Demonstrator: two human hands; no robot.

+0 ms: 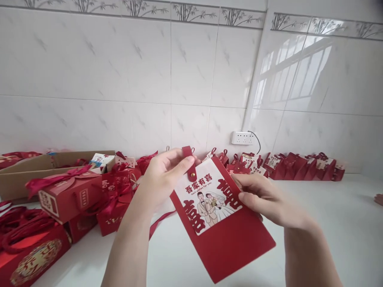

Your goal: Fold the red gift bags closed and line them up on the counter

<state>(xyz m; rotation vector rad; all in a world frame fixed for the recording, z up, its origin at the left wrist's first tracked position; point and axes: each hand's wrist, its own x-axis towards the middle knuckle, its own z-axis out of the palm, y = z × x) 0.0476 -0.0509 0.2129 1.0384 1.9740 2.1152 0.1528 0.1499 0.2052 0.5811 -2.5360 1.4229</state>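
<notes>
Flat red rectangular paper packet (239,243), the landmark for all places below: between the two hands, tilted, its upper end toward the left hand (166,171) and its bare lower part extending below both hands. Contact of its lowest corner with the smooth white tabletop (323,227): cannot tell.

Left hand: at the packet's upper end, nearly closed, thumb in front and fingers curled behind, pinching the short dark-red strap (192,170) with its round gold-coloured snap (193,175). Right hand: at the packet's right edge, fingers bent, thumb on the front face, gripping that edge; the fingertips behind are mostly hidden.

White printed paper panel (211,205): on the packet's upper front, between the hands; bears red characters and a drawn couple in wedding dress.

Surroundings. Left of the packet: red cardboard gift box (70,197) tied with a magenta ribbon bow (54,181); behind that box, an open brown cardboard carton (12,183). Lower left of the packet: glossy red bag with a gold round emblem (37,261). Right of and beyond the packet: row of small red paper bags (302,167). Beyond the packet, on the wall: white plastic socket strip (242,138).
</notes>
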